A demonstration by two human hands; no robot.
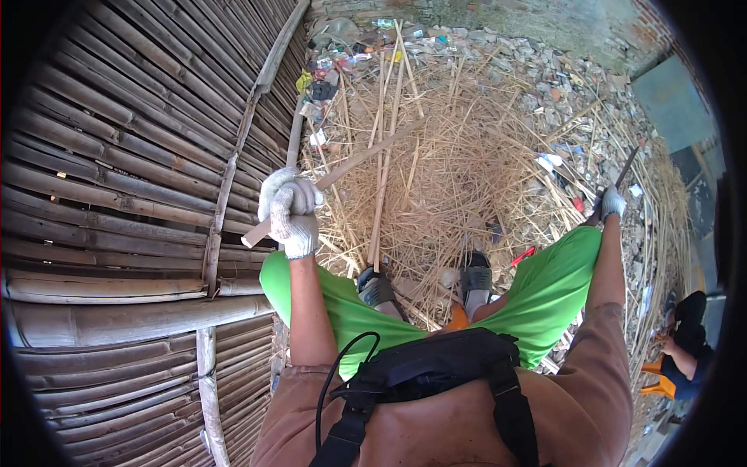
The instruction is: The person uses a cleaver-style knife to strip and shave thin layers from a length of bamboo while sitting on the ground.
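The left hand [291, 204] is squeezing a bamboo strip [366, 158] over the straw [467, 156], and the right hand [612, 204] is gripping a dark, knife-like blade [629, 164] off to the side. If that grip is slipping, the blade could be cutting the right leg [564, 261].

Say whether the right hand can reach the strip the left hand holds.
Probably yes: only open air over the straw seems to lie between the right hand and the strip, though that hand already holds what looks like a knife.
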